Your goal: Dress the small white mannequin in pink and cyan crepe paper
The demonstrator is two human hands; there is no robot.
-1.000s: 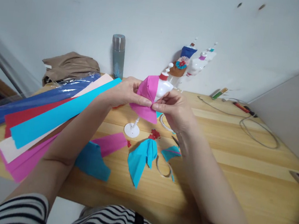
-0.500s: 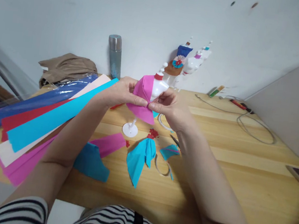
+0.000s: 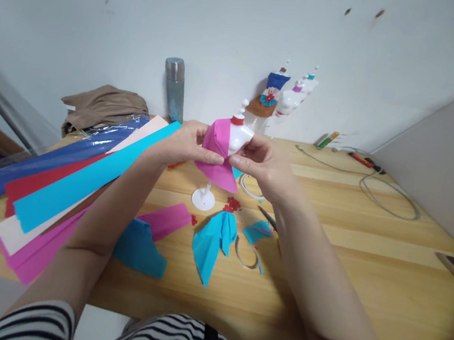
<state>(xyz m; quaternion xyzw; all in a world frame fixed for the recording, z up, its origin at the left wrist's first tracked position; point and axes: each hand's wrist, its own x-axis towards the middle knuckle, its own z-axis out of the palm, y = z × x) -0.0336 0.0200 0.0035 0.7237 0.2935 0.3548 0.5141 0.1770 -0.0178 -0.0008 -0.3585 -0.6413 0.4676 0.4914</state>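
Note:
A small white dress form (image 3: 239,138) with a red neck band leans slightly between my hands, its round base (image 3: 203,199) just over or on the table. Pink crepe paper (image 3: 218,136) wraps its left side and flares below the waist. My left hand (image 3: 192,146) is closed on the pink paper, thumb pressed across the front at the waist. My right hand (image 3: 258,160) pinches at the waist from the other side, its thumb close to the left thumb; its fingertips are partly hidden behind the form. A bit of blue paper shows under the right thumb.
Blue paper pieces (image 3: 209,245), a pink strip (image 3: 166,220), red scraps (image 3: 232,205), scissors (image 3: 267,217) and a tape ring (image 3: 251,187) lie in front. Coloured paper sheets (image 3: 85,175) spread left. A flask (image 3: 174,89) and other dress forms (image 3: 276,90) stand behind; a cable (image 3: 388,201) lies right.
The dress form's base has shifted slightly to the right, and the form stands a little more upright. My thumbs have moved slightly apart at the waist. Both hands keep their hold.

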